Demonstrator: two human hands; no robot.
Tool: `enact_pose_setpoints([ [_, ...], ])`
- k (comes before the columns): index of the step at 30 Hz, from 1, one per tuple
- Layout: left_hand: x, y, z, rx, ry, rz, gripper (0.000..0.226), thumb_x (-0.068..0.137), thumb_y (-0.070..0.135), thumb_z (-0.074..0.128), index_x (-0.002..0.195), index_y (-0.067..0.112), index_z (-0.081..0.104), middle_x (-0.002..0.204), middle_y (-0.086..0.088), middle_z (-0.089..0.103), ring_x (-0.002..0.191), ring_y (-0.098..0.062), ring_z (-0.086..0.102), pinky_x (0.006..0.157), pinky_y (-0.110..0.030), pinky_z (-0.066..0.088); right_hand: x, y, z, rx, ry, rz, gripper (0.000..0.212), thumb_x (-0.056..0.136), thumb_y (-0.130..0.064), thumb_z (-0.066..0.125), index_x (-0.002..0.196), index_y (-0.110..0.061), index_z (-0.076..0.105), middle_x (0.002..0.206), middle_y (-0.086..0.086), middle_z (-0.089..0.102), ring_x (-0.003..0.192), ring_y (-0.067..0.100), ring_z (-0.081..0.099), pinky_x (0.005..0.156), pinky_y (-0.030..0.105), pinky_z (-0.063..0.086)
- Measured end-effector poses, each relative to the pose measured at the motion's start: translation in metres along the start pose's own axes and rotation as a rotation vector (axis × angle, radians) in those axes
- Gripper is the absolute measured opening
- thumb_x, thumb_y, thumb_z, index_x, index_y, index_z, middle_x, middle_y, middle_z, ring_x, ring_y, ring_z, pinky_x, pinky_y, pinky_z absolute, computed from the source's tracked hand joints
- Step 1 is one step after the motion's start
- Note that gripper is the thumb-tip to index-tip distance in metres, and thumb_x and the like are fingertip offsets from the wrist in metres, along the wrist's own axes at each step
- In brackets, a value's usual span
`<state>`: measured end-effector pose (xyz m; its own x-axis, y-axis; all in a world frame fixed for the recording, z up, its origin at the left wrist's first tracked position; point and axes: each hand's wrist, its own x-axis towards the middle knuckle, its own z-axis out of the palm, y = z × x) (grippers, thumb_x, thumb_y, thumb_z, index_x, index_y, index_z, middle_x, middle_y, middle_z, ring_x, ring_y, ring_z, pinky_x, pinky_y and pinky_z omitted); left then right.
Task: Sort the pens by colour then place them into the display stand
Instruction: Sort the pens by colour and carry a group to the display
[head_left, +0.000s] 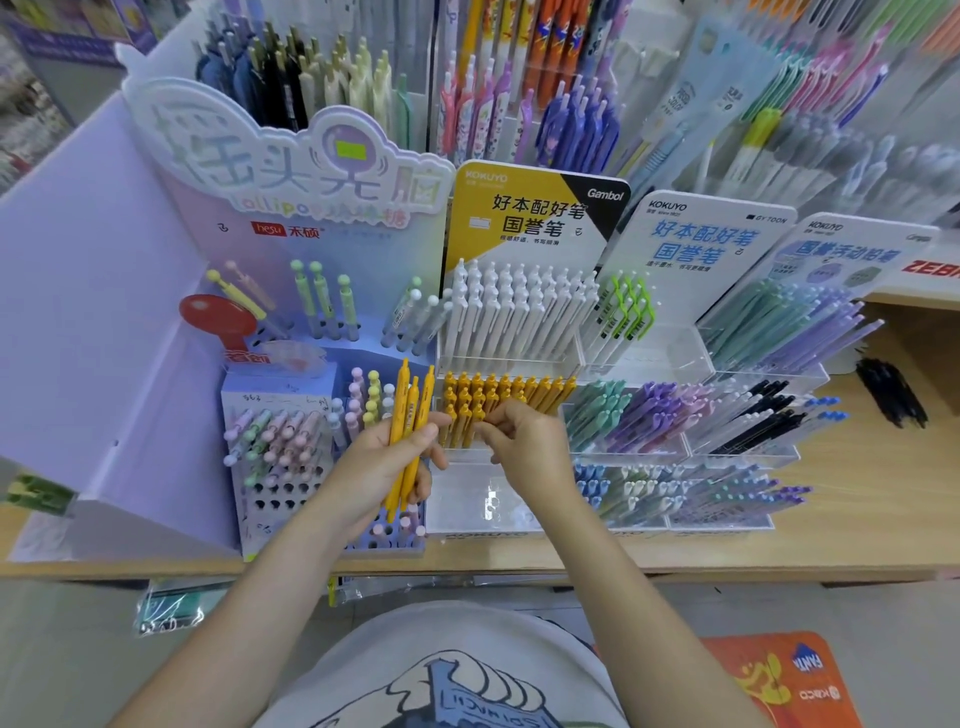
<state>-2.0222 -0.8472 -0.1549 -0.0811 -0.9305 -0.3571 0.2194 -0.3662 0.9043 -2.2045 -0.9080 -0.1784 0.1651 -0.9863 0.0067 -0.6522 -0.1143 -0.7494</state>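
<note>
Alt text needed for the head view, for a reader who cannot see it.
A person's left hand grips a few orange pens while the right hand reaches into a clear compartment of matching orange pens. Other colour-sorted pen displays crowd the wooden shelf.

1. A yellow and black header card (530, 213) at upper centre reads "KOKUYO", "Gambol" and "好本配好笔 国誉笔".
2. A white header card (696, 234) to its right reads "KOKUYO" and, in blue, "好本配好笔 国誉笔".
3. A third card (841, 249), further right, reads "KOKUYO".
4. The lilac display board (291, 171) at upper left shows "lollipop" and a red "hesu 禾硕" logo.
5. Red letters "ZEBR" (930, 268) are cut off at the right edge.
6. An orange mat (779, 680) at lower right carries an upside-down "FANTA".
</note>
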Motion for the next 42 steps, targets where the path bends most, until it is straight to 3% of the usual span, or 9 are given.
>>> enact_pose_setpoints([
  [3,-0.002,0.003,0.002,-0.034,-0.048,0.005,0.025,0.098,0.023,0.052,0.118,0.009,0.059,0.084,-0.012,0.07,0.052,-0.018,0.058,0.046,-0.026,0.045,-0.006,-0.005,-0.012,-0.007,0.012,0.019,0.01,0.09,-0.019,0.071,0.083,-0.013,0.066,0.064,-0.01,0.056,0.056,0.009,0.054,0.059,0.032,0.051],
  [8,-0.003,0.006,0.013,0.019,-0.152,-0.013,0.03,0.089,0.027,0.06,0.113,0.011,0.052,0.081,-0.01,0.07,0.048,-0.02,0.058,0.04,-0.026,0.043,-0.023,-0.033,-0.038,0.567,-0.075,0.159,0.011,0.097,-0.016,0.061,0.099,-0.013,0.072,0.074,0.002,0.069,0.056,0.019,0.057,0.048,0.028,0.045],
  [12,0.001,0.002,0.026,0.07,-0.14,-0.018,0.025,0.093,0.015,0.065,0.115,0.01,0.054,0.076,-0.01,0.066,0.046,-0.021,0.053,0.035,-0.025,0.039,-0.027,-0.037,-0.042,0.743,-0.107,0.256,0.012,0.095,-0.013,0.063,0.101,-0.005,0.07,0.077,0.005,0.068,0.057,0.017,0.054,0.049,0.027,0.043],
  [17,0.006,-0.001,0.034,0.128,-0.072,-0.006,0.021,0.09,0.01,0.07,0.105,0.014,0.057,0.068,-0.005,0.065,0.044,-0.019,0.05,0.038,-0.025,0.038,-0.029,-0.029,-0.046,0.763,-0.087,0.292,0.017,0.092,-0.01,0.066,0.102,0.003,0.068,0.069,0.005,0.064,0.058,0.015,0.057,0.051,0.026,0.045],
  [22,0.008,-0.003,0.032,0.103,-0.036,-0.015,0.02,0.103,0.028,0.05,0.106,0.012,0.06,0.073,-0.007,0.066,0.041,-0.017,0.046,0.037,-0.023,0.033,-0.023,-0.019,-0.066,0.805,0.039,0.244,0.01,0.093,-0.005,0.062,0.096,-0.002,0.071,0.075,0.015,0.068,0.066,0.02,0.064,0.057,0.029,0.051],
  [24,0.009,-0.005,0.023,0.094,0.004,-0.013,0.025,0.105,0.029,0.045,0.109,0.009,0.061,0.071,-0.008,0.063,0.037,-0.014,0.038,0.037,-0.021,0.027,-0.018,-0.012,-0.078,0.77,0.13,0.198,0.011,0.093,-0.005,0.062,0.098,0.0,0.071,0.078,0.019,0.07,0.068,0.021,0.066,0.06,0.03,0.055],
  [29,0.009,-0.007,0.012,0.051,0.036,-0.026,0.022,0.105,0.024,0.046,0.116,0.011,0.061,0.068,-0.005,0.057,0.04,-0.012,0.036,0.039,-0.021,0.028,-0.011,-0.002,-0.075,0.559,0.229,0.076,0.018,0.092,-0.001,0.063,0.091,-0.017,0.071,0.066,-0.008,0.07,0.062,0.008,0.065,0.062,0.026,0.057],
  [32,0.009,-0.005,0.015,0.083,0.026,-0.019,0.018,0.105,0.019,0.047,0.111,0.011,0.062,0.074,-0.007,0.058,0.045,-0.011,0.04,0.041,-0.02,0.03,-0.011,0.002,-0.057,0.403,0.2,0.03,0.022,0.092,-0.007,0.066,0.089,-0.029,0.07,0.075,-0.005,0.07,0.071,0.015,0.067,0.072,0.038,0.058],
  [42,0.004,-0.004,0.016,0.084,0.042,-0.025,0.025,0.104,0.029,0.047,0.117,0.018,0.066,0.068,-0.003,0.057,0.044,-0.011,0.039,0.04,-0.018,0.031,-0.002,0.016,-0.029,0.027,0.104,-0.167,0.021,0.091,-0.012,0.069,0.109,-0.002,0.072,0.094,0.009,0.072,0.084,0.023,0.067,0.079,0.034,0.055],
])
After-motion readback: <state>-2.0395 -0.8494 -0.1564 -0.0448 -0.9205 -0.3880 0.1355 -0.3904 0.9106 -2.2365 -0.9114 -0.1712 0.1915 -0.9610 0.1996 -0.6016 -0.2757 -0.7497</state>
